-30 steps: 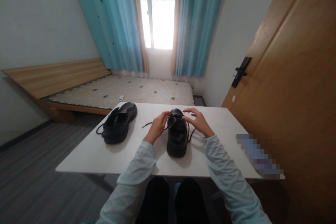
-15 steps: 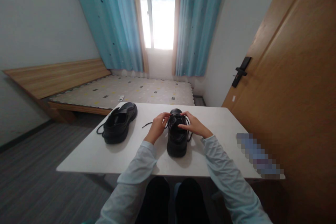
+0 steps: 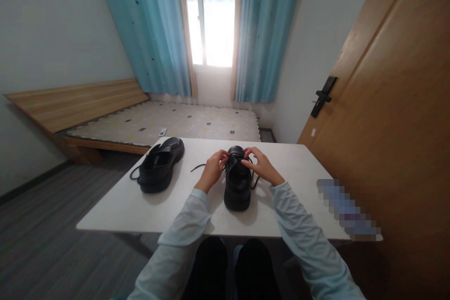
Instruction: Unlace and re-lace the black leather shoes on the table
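Observation:
A black lace-up shoe (image 3: 237,194) stands on the white table (image 3: 197,215), its heel toward me. At the left side of its lacing, my left hand (image 3: 213,168) has thumb and fingers pinched together on the edge by the lace. My right hand (image 3: 260,166) is at the right side of the lacing, its thumb and fingertips closed near the eyelets. What exactly sits between the fingertips is too small to make out. One loose black lace end (image 3: 197,167) lies left of the shoe; another loop hangs down its right side.
A second black shoe (image 3: 158,168) rests on the table's left part. A blurred bluish item (image 3: 346,208) lies at the right edge, beside the wooden door (image 3: 397,117). Behind the table is a bed (image 3: 197,119) bearing a small white remote (image 3: 162,132).
My right thumb has moved up and out of the shoe opening toward its fingers at the lacing. My left hand has hardly moved.

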`<state>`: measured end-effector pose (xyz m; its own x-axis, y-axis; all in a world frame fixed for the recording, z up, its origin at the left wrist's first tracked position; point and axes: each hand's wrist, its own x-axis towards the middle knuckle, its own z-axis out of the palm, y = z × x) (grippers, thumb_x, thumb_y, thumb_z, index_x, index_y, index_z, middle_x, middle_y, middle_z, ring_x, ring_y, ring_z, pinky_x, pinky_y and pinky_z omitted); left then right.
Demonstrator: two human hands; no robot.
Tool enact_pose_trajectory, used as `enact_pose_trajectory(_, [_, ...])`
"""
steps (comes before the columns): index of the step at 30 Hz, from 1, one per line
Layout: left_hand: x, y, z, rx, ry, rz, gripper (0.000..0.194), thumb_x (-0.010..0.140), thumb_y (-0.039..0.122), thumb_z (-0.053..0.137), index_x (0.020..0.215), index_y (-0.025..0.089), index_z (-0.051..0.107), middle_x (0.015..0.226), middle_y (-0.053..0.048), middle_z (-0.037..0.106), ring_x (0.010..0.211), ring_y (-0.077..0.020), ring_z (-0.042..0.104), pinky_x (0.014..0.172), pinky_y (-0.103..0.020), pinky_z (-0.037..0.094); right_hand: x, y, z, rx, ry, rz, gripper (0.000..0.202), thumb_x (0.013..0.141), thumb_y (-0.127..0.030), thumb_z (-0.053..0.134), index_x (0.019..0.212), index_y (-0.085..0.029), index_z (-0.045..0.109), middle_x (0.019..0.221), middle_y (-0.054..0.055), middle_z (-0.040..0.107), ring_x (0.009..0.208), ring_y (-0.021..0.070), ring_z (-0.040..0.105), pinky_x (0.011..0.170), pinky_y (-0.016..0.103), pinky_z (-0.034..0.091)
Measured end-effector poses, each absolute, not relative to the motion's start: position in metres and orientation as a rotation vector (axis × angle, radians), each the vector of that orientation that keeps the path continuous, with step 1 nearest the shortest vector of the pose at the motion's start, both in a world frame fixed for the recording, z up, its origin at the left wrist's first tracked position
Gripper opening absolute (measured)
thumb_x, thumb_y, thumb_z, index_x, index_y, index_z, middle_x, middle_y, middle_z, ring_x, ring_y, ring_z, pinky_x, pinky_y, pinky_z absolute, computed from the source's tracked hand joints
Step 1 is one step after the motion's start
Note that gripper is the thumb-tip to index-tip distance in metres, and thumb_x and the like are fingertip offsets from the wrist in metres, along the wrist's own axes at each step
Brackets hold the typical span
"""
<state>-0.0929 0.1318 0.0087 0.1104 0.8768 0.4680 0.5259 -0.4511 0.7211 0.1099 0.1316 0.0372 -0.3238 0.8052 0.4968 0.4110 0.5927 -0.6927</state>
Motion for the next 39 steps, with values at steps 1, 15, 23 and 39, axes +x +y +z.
enact_pose_trajectory(1, [-0.093, 0.132, 0.008, 2.022, 1.361, 1.279, 0.013, 0.083, 0.016, 0.050, 0.092, 0.020, 0.058, 0.087, -0.004, 0.066, 0.083, -0.0175, 0.064, 0.080, -0.035, 0.052, 0.110, 0.132, 0.036, -0.979, -1.937, 0.570, 0.024, 0.076, -0.034, 0.063, 0.094, -0.021, 0.057, 0.110, 0.008, 0.060, 0.108, 0.0237, 0.055, 0.095, 0.044, 0.039])
enact_pose_trajectory(15, [-0.094, 0.132, 0.008, 2.038, 1.413, 1.251, 0.018, 0.088, 0.022, 0.043, 0.095, 0.022, 0.060, 0.089, -0.004, 0.067, 0.087, -0.0185, 0.064, 0.082, -0.034, 0.049, 0.104, 0.126, 0.042, -0.923, -1.830, 0.624, 0.006, 0.073, -0.025, 0.060, 0.076, -0.021, 0.057, 0.105, 0.006, 0.063, 0.105, 0.0227, 0.056, 0.096, 0.044, 0.039])
enact_pose_trajectory(23, [-0.093, 0.130, 0.013, 1.919, 1.371, 1.290, 0.035, 0.092, 0.030, 0.031, 0.093, 0.018, 0.063, 0.089, -0.005, 0.068, 0.089, -0.0184, 0.064, 0.086, -0.033, 0.048, 0.114, 0.131, 0.049, -0.770, -1.276, 0.923, 0.016, 0.071, -0.028, 0.067, 0.073, -0.020, 0.054, 0.078, 0.000, 0.066, 0.074, 0.0146, 0.063, 0.080, 0.033, 0.048])
enact_pose_trajectory(39, [-0.094, 0.135, 0.007, 1.923, 1.368, 1.281, 0.019, 0.087, 0.024, 0.045, 0.095, 0.020, 0.063, 0.094, -0.004, 0.070, 0.088, -0.0176, 0.066, 0.084, -0.033, 0.050, 0.142, 0.141, 0.059, -0.674, -0.793, 0.898, 0.030, 0.059, -0.029, 0.076, 0.077, -0.020, 0.054, 0.057, -0.009, 0.054, 0.051, 0.0073, 0.054, 0.059, 0.023, 0.047])
